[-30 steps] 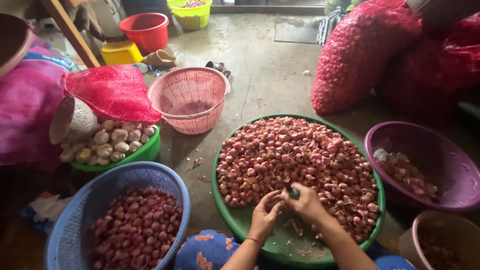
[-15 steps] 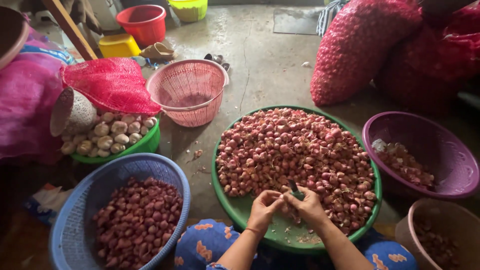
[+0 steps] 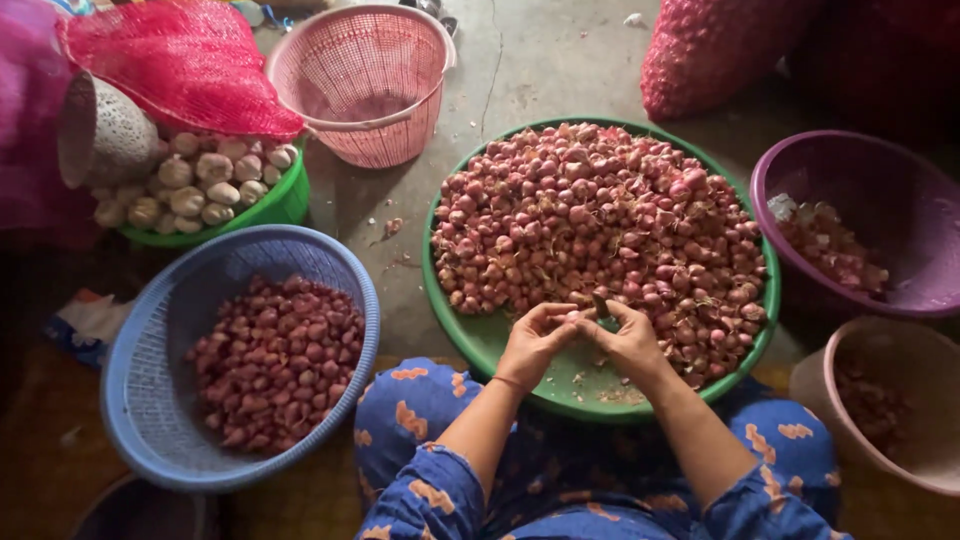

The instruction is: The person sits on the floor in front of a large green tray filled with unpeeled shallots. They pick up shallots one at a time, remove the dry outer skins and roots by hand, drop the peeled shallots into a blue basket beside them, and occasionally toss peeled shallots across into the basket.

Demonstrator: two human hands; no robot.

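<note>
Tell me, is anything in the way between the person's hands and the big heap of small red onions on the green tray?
Nothing visible is. The left hand and right hand meet over the near, bare part of the green tray, pinching something small together, and the heap of red onions begins right at their fingertips.

Shallot heap [image 3: 600,220] blocks ahead; blue basket [image 3: 150,400] crowds left, brown bowl [image 3: 900,400] right; tray's near rim [image 3: 480,340] lies bare.

Two bare forearms, left hand [image 3: 530,345] and right hand [image 3: 628,342] uncovered, thin bracelet at left wrist, loose blue cotton garment [image 3: 480,470] with scattered orange patches, sleeves ending near elbows
</note>
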